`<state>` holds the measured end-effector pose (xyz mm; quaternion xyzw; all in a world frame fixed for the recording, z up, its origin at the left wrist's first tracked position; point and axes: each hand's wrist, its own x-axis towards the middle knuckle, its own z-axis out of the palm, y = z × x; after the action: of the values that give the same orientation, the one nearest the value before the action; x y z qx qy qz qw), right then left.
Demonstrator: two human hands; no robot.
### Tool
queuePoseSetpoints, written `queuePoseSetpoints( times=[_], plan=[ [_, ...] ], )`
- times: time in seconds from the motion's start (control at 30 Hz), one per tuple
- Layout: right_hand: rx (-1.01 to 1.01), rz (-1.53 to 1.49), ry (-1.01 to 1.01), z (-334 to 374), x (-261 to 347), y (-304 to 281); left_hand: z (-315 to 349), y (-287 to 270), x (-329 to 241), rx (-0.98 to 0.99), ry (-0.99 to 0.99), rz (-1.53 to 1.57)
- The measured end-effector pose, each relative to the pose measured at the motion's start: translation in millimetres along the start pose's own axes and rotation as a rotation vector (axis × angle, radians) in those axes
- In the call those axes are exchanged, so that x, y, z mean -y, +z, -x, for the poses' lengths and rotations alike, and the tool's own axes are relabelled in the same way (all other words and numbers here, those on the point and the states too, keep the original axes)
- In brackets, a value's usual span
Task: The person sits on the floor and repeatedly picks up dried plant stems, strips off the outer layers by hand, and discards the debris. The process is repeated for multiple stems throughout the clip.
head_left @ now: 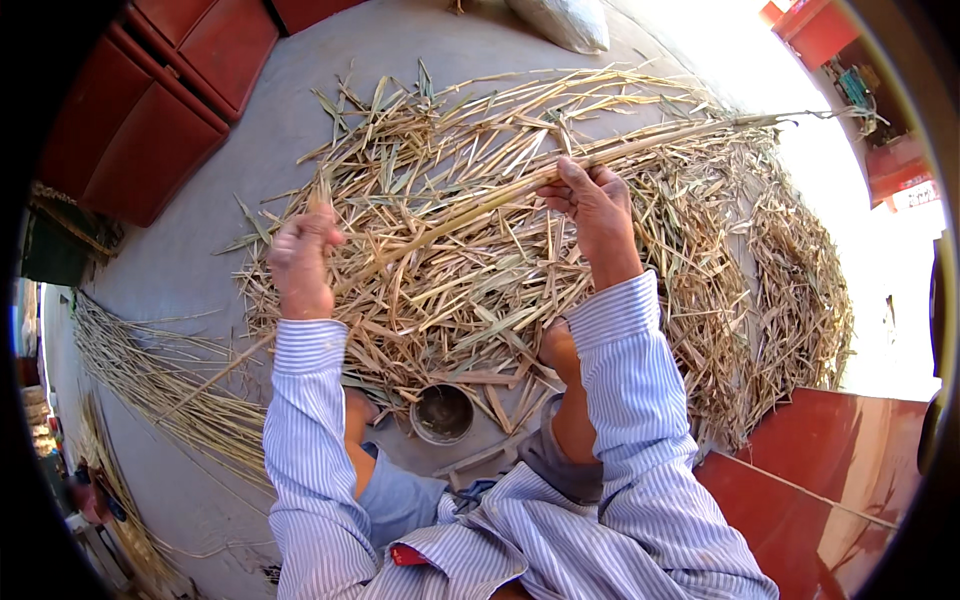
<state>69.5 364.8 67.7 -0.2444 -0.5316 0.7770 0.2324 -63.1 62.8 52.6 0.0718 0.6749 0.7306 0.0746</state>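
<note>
My right hand (590,205) pinches a long dry stalk (480,208) between thumb and fingers, above a wide heap of husks. The stalk slants from the lower left, behind my left wrist, up to a thin frayed tip at the far right. My left hand (305,255) is closed and slightly blurred, just above the stalk's lower part. A pale strip of dry leaf (322,188) sticks up from its fingers. Beneath both hands spreads the heap of dry leaves and husks (450,290), some greenish. On the floor between my feet stands a round metal bowl (442,414), its contents dark.
A bundle of thin bare stalks (180,390) lies on the grey floor at left. Dark red padded seats (150,130) stand at the far left. A white sack (570,22) sits at the back. A red panel (800,490) is at the lower right.
</note>
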Motion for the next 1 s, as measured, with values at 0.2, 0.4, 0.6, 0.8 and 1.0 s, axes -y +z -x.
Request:
queuePoseSetpoints(
  times=[0.2,0.4,0.6,0.8,1.0],
  plan=[
    [0.065,0.003,-0.066,3,6,-23,-23,-27,-21,-0.107,0.608,-1.072],
    [0.046,-0.064,-0.177,0,12,-27,-6,-4,-35,0.284,0.734,-1.026],
    [0.105,-0.136,-0.217,-6,8,-16,-6,-5,-17,0.521,0.309,-0.600],
    [0.041,-0.113,-0.230,-15,4,-39,-27,3,-17,0.271,0.054,0.029],
    [0.075,-0.082,-0.251,0,-5,-20,-16,13,-13,0.279,0.759,-0.650]
  ],
)
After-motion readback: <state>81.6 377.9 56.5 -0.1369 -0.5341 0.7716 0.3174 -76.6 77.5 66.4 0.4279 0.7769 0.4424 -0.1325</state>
